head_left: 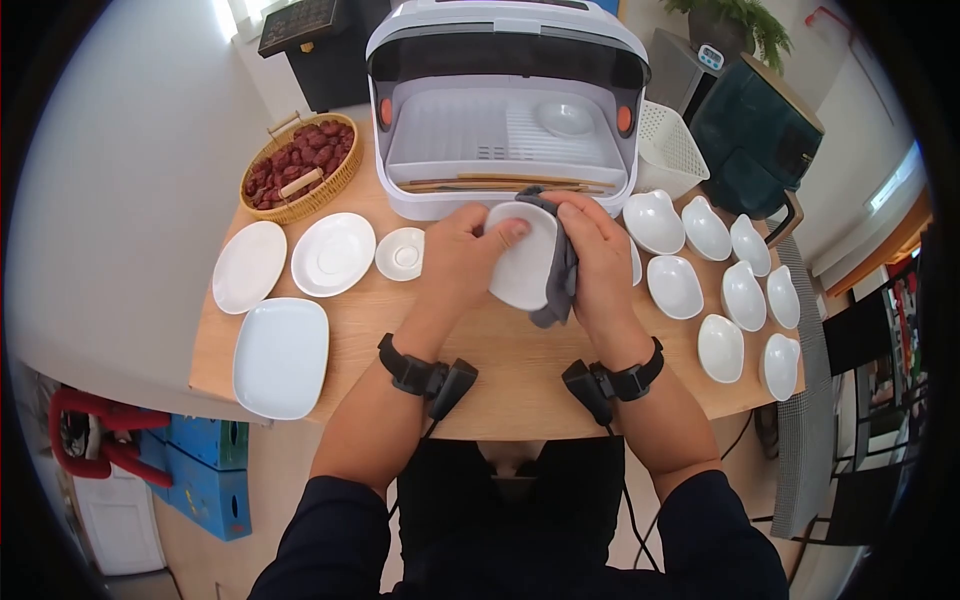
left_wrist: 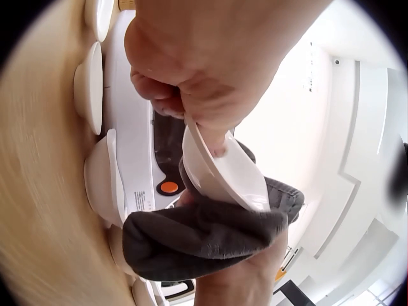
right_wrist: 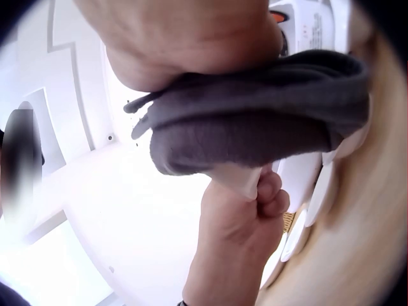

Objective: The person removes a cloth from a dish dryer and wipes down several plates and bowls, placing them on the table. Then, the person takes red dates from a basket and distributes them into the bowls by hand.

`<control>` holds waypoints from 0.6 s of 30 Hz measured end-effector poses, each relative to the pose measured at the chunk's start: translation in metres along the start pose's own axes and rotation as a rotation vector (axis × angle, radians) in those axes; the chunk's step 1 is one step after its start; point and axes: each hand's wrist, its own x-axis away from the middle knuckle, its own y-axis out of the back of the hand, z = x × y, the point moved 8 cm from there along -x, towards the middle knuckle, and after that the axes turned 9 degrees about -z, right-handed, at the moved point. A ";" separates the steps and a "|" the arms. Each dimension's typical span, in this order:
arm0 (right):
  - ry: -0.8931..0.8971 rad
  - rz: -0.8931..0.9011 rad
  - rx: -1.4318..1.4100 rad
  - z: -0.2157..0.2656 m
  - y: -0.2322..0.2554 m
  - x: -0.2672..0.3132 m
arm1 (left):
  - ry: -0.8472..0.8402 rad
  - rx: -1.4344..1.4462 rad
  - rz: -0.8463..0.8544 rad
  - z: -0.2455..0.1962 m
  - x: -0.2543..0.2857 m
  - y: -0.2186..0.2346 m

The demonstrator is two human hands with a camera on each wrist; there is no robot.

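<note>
Over the middle of the table, my left hand [head_left: 452,262] grips a small white bowl [head_left: 524,268] by its rim, thumb pressed on the inside. My right hand [head_left: 600,258] holds a dark grey cloth [head_left: 563,285] folded over the bowl's right side. In the left wrist view the cloth [left_wrist: 204,239] wraps the bowl's [left_wrist: 220,172] far edge, and the right fingers are mostly hidden behind it. From the right wrist, the cloth [right_wrist: 255,115] covers nearly all of the bowl.
A white dish cabinet [head_left: 400,207] stands raised-lidded behind the hands, with a bowl [head_left: 565,118] and chopsticks [head_left: 510,184] inside. Plates [head_left: 280,358] and a saucer [head_left: 401,254] lie left, below a basket of dates [head_left: 262,205]. Several white bowls [head_left: 675,287] spread right; an air fryer [head_left: 762,140] stands behind.
</note>
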 end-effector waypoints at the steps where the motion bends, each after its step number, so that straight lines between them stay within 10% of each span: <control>1: -0.005 0.044 0.002 0.006 -0.001 0.002 | 0.018 0.046 0.074 0.003 0.004 -0.008; 8: -0.455 0.108 -0.216 -0.025 -0.005 0.005 | -0.128 0.049 0.083 -0.021 0.013 -0.004; 12: -0.579 0.162 -0.326 -0.049 -0.016 0.015 | -0.070 0.099 -0.197 -0.024 0.006 0.022; 16: -0.554 0.211 -0.222 -0.043 -0.023 0.013 | -0.144 0.090 -0.435 -0.012 -0.009 0.047; 18: 0.011 0.194 0.231 -0.012 -0.017 0.002 | -0.145 0.027 -0.402 -0.010 -0.008 0.045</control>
